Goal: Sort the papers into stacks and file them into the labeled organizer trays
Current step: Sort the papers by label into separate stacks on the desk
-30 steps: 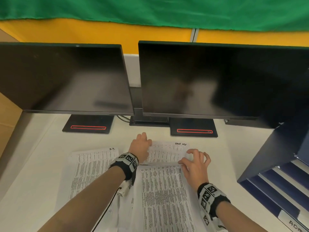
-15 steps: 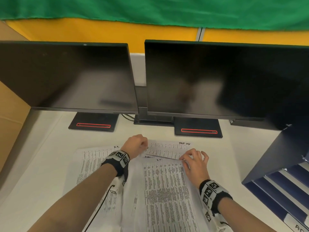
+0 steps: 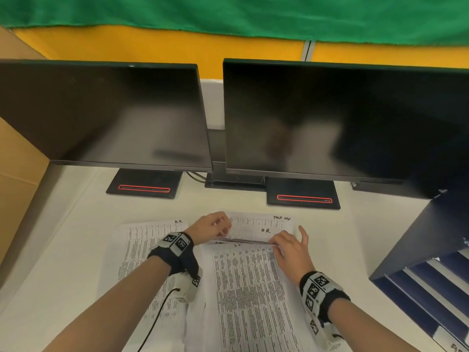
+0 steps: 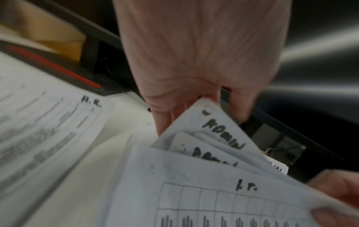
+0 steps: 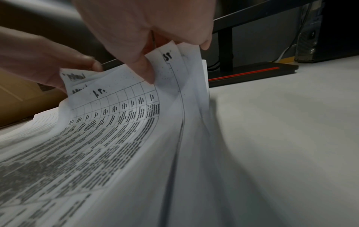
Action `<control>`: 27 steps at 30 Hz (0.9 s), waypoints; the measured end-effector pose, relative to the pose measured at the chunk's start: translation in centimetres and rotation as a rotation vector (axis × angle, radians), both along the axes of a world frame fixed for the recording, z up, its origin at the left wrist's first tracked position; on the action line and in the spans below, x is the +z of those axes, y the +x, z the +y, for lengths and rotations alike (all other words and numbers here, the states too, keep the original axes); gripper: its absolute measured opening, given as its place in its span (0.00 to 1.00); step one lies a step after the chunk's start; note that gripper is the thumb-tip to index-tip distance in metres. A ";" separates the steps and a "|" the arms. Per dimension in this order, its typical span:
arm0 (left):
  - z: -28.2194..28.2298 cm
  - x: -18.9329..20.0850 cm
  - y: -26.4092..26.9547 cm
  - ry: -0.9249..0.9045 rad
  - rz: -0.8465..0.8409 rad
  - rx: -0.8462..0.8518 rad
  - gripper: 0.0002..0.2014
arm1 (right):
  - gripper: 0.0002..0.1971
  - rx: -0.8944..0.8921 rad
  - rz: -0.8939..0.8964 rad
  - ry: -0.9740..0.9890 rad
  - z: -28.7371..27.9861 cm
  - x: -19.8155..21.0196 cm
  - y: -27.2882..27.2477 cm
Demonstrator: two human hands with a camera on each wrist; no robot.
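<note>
White papers [image 3: 250, 295] lift at their far edge, pinched by left hand [image 3: 209, 228] and right hand [image 3: 291, 252] fingers.

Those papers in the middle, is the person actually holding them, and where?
Yes. Both hands hold the middle stack of papers by its lifted far edge: the left hand at its left corner, the right hand pinching its right corner.
</note>
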State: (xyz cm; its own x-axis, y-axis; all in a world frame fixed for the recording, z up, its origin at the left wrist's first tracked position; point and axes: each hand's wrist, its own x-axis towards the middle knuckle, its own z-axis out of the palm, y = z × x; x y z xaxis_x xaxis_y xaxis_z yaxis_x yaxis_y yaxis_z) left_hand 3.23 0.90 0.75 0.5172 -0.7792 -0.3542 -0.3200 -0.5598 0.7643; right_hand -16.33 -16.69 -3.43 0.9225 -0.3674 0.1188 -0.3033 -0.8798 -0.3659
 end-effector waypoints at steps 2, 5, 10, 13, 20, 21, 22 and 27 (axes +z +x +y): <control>-0.6 -0.4 0.1 0.087 -0.127 0.056 0.13 | 0.08 0.021 0.022 0.035 0.1 0.1 -0.2; -1.2 -1.0 0.2 0.307 -0.350 -0.044 0.16 | 0.10 0.035 0.038 0.067 0.1 0.5 -0.4; -1.1 -0.8 -0.1 0.349 -0.751 -0.138 0.09 | 0.09 0.026 0.059 0.030 0.2 0.8 0.2; -0.6 0.0 -0.6 0.235 -0.802 -0.226 0.09 | 0.08 0.014 0.075 0.009 0.1 0.8 0.6; 3.3 0.3 -0.6 0.240 0.267 0.266 0.18 | 0.08 0.039 0.058 0.080 -0.8 0.8 0.0; 3.6 0.3 -1.0 0.248 0.316 0.269 0.15 | 0.08 0.048 0.061 0.092 -0.9 0.7 -0.1; 3.8 0.1 -1.2 0.225 0.307 0.293 0.12 | 0.09 0.051 0.062 0.102 -0.8 0.7 0.0; 4.7 1.4 -1.4 -0.040 0.264 0.464 0.12 | 0.12 0.045 0.062 0.091 -1.1 1.4 0.5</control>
State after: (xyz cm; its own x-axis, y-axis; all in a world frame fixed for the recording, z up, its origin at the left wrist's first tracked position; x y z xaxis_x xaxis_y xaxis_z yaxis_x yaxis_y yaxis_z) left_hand 1.83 5.58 2.19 0.7079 -0.5055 -0.4933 0.1600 -0.5655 0.8091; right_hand -15.81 -17.82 -2.04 0.9428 -0.3320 0.0287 -0.2889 -0.8571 -0.4265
